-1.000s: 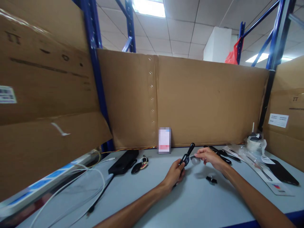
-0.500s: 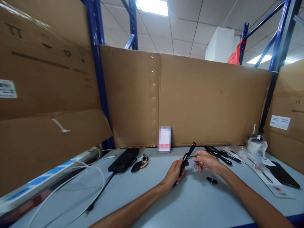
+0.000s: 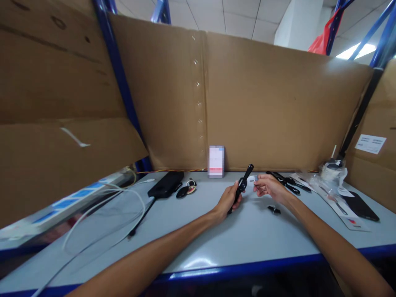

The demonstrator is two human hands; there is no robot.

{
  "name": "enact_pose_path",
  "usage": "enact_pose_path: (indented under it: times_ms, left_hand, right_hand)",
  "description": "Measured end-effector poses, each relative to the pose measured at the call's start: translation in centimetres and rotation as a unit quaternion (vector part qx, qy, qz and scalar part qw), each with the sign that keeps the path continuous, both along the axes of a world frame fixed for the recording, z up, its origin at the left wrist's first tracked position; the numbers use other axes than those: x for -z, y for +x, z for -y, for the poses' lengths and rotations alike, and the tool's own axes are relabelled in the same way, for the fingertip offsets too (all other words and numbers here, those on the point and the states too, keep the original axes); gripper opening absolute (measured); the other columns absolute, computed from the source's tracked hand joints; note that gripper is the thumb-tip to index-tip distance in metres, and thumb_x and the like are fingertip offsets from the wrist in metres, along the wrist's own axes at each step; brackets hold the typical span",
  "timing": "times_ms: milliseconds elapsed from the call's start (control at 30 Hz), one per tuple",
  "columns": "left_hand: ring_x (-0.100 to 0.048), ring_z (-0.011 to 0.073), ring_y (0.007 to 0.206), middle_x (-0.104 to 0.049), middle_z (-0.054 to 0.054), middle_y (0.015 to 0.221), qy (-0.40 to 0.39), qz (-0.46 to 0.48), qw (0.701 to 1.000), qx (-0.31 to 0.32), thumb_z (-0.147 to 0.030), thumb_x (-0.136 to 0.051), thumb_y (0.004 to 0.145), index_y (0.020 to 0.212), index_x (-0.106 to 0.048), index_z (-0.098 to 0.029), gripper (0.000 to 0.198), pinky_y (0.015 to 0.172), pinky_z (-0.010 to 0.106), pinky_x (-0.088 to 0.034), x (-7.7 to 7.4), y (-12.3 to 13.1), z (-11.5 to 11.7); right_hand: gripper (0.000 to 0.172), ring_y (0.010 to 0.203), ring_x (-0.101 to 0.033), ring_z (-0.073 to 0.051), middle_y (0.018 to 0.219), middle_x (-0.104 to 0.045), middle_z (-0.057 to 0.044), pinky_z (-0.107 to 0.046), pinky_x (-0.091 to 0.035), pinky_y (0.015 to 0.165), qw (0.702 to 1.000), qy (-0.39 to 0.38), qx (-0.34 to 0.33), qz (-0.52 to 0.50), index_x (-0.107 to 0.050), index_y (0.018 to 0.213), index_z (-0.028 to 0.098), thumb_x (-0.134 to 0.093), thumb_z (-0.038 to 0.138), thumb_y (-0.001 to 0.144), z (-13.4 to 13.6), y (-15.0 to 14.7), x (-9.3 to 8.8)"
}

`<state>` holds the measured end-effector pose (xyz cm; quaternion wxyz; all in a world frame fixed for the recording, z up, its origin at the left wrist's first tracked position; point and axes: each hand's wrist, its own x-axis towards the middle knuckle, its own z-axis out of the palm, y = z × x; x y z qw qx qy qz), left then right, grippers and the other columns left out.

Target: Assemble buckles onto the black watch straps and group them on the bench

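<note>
My left hand is wrapped round a long black tool with a glossy rounded end, held tilted up and away over the table. Its exact kind is unclear. Just to the right of the tool, my right hand pinches a small, thin, pale piece between thumb and fingertips. A narrow gap seems to separate this piece from the tool. On the table below my right hand lies a small black part with a shiny metal middle. Several long black tools lie behind my right hand.
A phone stands against the cardboard wall. Left are keys, a black box-shaped device, white cables and a power strip. Right are plastic packaging and a flat black object.
The view has tipped downward, showing the table's blue front edge. My right hand has drawn the thin piece slightly away from the black tool. My left hand keeps its grip.
</note>
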<state>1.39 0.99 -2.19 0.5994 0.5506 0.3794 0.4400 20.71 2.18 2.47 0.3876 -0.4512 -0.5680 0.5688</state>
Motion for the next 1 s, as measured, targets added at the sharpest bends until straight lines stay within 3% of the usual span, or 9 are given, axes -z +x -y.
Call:
enact_pose_path:
  times_ms: [100, 267, 433, 600, 700, 833, 1000]
  left_hand:
    - [-0.030, 0.0049, 0.034, -0.045, -0.006, 0.053, 0.019, 0.000, 1.000, 0.005, -0.074, -0.049, 0.082, 0.083, -0.052, -0.017, 0.057, 0.034, 0.020, -0.018, -0.1, 0.2, 0.2]
    - [-0.032, 0.0042, 0.035, -0.045, -0.007, 0.055, 0.016, 0.021, 1.000, 0.009, -0.052, -0.061, 0.084, 0.081, -0.047, -0.019, 0.036, 0.035, 0.018, -0.019, -0.2, 0.3, 0.5]
    - [-0.031, 0.0035, 0.036, -0.043, -0.008, 0.053, 0.042, 0.016, 0.998, 0.040, -0.036, -0.066, 0.081, 0.083, -0.051, -0.017, 0.024, 0.036, 0.018, -0.019, -0.3, 0.3, 0.7]
    - [-0.031, 0.0032, 0.037, -0.043, -0.007, 0.055, 0.018, 0.031, 0.999, 0.022, -0.042, -0.066, 0.083, 0.080, -0.052, -0.017, 0.029, 0.036, 0.018, -0.017, -0.5, 0.2, 0.7]
    - [-0.031, 0.0035, 0.037, -0.044, -0.007, 0.055, -0.015, 0.037, 0.999, 0.003, -0.045, -0.062, 0.087, 0.084, -0.053, -0.016, 0.031, 0.036, 0.018, -0.017, -0.8, 0.1, 0.6]
    - [-0.030, 0.0037, 0.037, -0.044, -0.006, 0.055, -0.037, 0.037, 0.999, 0.000, -0.049, -0.057, 0.090, 0.087, -0.055, -0.015, 0.035, 0.037, 0.019, -0.017, -1.0, -0.2, 0.5]
    - [-0.030, 0.0038, 0.038, -0.043, -0.006, 0.056, -0.036, 0.031, 0.999, 0.009, -0.056, -0.056, 0.089, 0.086, -0.055, -0.015, 0.041, 0.038, 0.018, -0.017, -1.0, -0.3, 0.5]
  right_hand:
    - [0.028, 0.063, -0.063, -0.014, 0.077, -0.070, -0.005, -0.025, -0.053, 0.059, 0.999, -0.007, -0.035, 0.006, -0.059, 0.080, 0.016, -0.076, 0.034, 0.067, 0.2, -0.2, 0.1]
    - [0.037, 0.043, -0.041, -0.005, 0.051, -0.049, 0.005, -0.017, -0.039, 0.041, 0.997, 0.033, -0.006, 0.072, -0.051, 0.059, 0.017, -0.081, 0.038, 0.065, 0.0, -0.9, 1.0]
    - [0.026, 0.051, -0.057, -0.011, 0.063, -0.066, -0.004, -0.020, -0.047, 0.046, 0.997, 0.005, -0.025, 0.069, -0.054, 0.070, 0.017, -0.074, 0.033, 0.075, 0.1, -1.3, 1.4]
    - [0.022, 0.063, -0.067, -0.017, 0.068, -0.069, -0.007, -0.023, -0.054, 0.050, 0.996, 0.007, -0.017, 0.088, -0.051, 0.070, 0.017, -0.071, 0.025, 0.075, 0.3, -1.4, 0.5]
    - [0.024, 0.060, -0.069, -0.018, 0.069, -0.069, -0.005, -0.027, -0.056, 0.053, 0.997, -0.007, 0.004, 0.076, -0.047, 0.074, 0.019, -0.070, 0.024, 0.076, 0.4, -1.2, 0.0]
    - [0.020, 0.048, -0.059, -0.012, 0.067, -0.067, -0.002, -0.025, -0.053, 0.050, 0.997, 0.007, 0.014, 0.069, -0.052, 0.080, 0.018, -0.071, 0.021, 0.073, 0.1, -0.5, -0.2]
    - [0.019, 0.056, -0.052, -0.008, 0.067, -0.061, 0.001, -0.021, -0.050, 0.052, 0.998, 0.011, -0.029, 0.058, -0.059, 0.073, 0.015, -0.076, 0.022, 0.067, -0.4, 0.3, 0.1]
